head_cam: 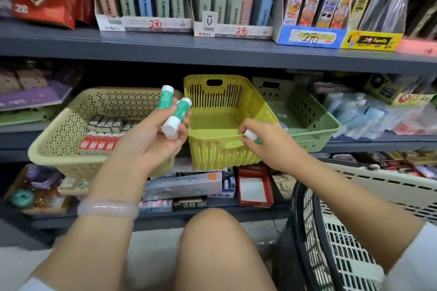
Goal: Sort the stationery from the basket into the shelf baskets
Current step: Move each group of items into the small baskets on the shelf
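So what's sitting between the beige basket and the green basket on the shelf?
The yellow basket, in the head view, apparently empty, its front rim pinched by the right hand.

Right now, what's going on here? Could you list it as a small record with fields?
left hand: holds several green-and-white glue sticks
right hand: pinches one glue stick at the yellow basket's front rim
yellow basket: looks empty, on the shelf
beige basket: left of it, holds 2B lead boxes
green basket: right of it

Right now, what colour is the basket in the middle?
Yellow-green basket, seen best in the head view.
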A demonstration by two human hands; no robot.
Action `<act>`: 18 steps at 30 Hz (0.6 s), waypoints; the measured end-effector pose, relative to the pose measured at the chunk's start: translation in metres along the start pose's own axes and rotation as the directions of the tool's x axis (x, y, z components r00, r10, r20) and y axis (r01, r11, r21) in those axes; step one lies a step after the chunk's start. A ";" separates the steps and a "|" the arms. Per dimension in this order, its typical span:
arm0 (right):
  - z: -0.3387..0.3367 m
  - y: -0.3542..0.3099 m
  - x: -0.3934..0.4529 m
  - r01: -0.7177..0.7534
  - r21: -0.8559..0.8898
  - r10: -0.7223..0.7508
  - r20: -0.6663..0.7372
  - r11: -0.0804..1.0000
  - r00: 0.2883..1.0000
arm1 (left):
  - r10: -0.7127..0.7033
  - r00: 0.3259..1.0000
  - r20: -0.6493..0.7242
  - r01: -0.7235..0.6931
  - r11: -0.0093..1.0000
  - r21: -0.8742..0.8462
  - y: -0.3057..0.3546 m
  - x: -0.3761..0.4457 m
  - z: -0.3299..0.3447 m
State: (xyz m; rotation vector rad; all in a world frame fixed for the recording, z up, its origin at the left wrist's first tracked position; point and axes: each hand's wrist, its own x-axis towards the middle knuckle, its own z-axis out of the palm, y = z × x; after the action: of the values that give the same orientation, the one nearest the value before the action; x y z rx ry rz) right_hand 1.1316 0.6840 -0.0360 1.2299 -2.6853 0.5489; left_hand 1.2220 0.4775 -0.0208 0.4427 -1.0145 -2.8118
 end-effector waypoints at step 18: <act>-0.001 -0.009 0.119 -0.522 0.781 0.440 0.357 0.343 0.824 | 0.053 0.995 -0.084 -0.056 0.998 -0.033 0.017 0.035 0.006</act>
State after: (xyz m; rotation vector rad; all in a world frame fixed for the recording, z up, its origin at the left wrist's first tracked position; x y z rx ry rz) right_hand 1.0604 0.5951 -0.0003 0.4235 -2.8398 2.1998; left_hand 1.1868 0.4605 -0.0142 0.5147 -0.9444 -2.7343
